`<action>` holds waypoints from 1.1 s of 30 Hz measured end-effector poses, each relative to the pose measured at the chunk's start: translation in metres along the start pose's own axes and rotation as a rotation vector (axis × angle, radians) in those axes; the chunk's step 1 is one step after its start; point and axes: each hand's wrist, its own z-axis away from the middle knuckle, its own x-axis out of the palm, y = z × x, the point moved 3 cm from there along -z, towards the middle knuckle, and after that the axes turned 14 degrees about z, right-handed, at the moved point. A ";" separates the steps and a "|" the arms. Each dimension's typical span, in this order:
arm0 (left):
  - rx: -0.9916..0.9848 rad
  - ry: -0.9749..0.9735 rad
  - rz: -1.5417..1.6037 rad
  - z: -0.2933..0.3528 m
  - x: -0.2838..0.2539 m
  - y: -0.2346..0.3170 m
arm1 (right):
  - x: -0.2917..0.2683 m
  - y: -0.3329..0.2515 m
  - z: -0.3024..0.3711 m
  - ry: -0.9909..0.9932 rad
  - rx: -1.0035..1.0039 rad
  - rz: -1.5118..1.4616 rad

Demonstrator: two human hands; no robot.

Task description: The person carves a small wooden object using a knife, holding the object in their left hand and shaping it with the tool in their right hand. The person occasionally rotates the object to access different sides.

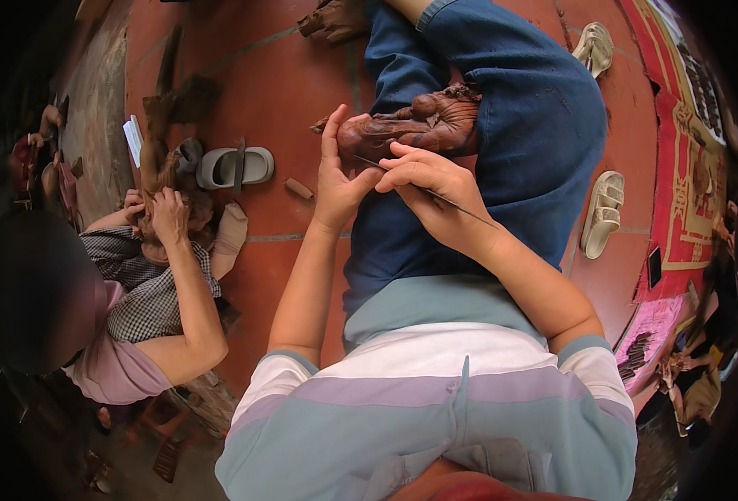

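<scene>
A reddish-brown carved wooden figure (423,125) with rounded, folded shapes lies across my lap, its right end against my jeans-clad leg. My left hand (338,185) grips the carving's left end, fingers up along its far side and the thumb near its front edge. In my right hand (436,188) is a thin, dark rod-like carving tool (469,214), pinched between fingers and thumb. Its slim tip (364,159) meets the near side of the carving by my left thumb. The shape of the tip is too small to make out.
A co-worker (156,309) sits at the left, hands on another wooden piece. A grey-white sandal (235,167) and a small wooden piece (299,189) lie on red tiles. Pale sandals (603,215), a dark phone (654,265), a red-gold mat (668,167) and pink cloth with several tools (649,334) are rightward.
</scene>
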 end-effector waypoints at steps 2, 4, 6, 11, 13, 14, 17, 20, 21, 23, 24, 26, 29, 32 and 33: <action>0.013 0.038 -0.022 -0.001 -0.004 -0.003 | 0.002 0.000 0.000 -0.017 0.035 -0.009; 0.049 0.066 -0.008 -0.001 -0.003 -0.007 | -0.002 -0.001 -0.003 -0.028 0.058 -0.005; 0.086 0.133 -0.014 -0.003 0.004 -0.008 | -0.004 -0.002 -0.004 -0.022 0.084 0.021; 0.057 0.098 -0.003 -0.002 0.003 -0.008 | -0.005 -0.018 -0.007 -0.022 0.024 0.166; 0.004 0.054 0.182 -0.002 0.001 -0.004 | -0.002 -0.022 -0.006 -0.085 0.058 0.109; -0.007 0.058 0.216 -0.001 -0.001 -0.006 | -0.001 -0.020 -0.004 -0.078 0.062 0.133; -0.020 0.104 0.201 -0.001 0.000 -0.009 | -0.002 -0.017 -0.003 -0.055 0.087 0.177; 0.031 0.098 0.001 -0.003 -0.002 -0.013 | -0.008 -0.013 -0.006 -0.061 0.081 0.177; -0.007 0.102 0.028 -0.002 -0.002 -0.015 | -0.008 -0.015 -0.008 -0.072 0.107 0.160; -0.012 0.094 0.169 0.001 0.001 -0.009 | -0.006 -0.020 -0.007 -0.096 0.168 0.127; -0.018 0.090 0.242 0.003 0.004 -0.006 | -0.005 -0.016 -0.003 -0.093 0.309 -0.025; 0.051 0.150 0.109 0.011 -0.002 -0.008 | 0.000 -0.007 0.007 -0.079 0.583 -0.332; 0.266 0.352 -0.467 0.036 -0.008 -0.001 | -0.010 0.004 0.019 0.031 0.579 -0.367; 0.324 0.201 -0.698 0.056 0.011 0.016 | -0.005 0.008 0.021 0.067 0.520 -0.430; 0.326 0.203 -0.652 0.059 0.020 0.014 | -0.001 0.008 0.017 0.040 0.478 -0.390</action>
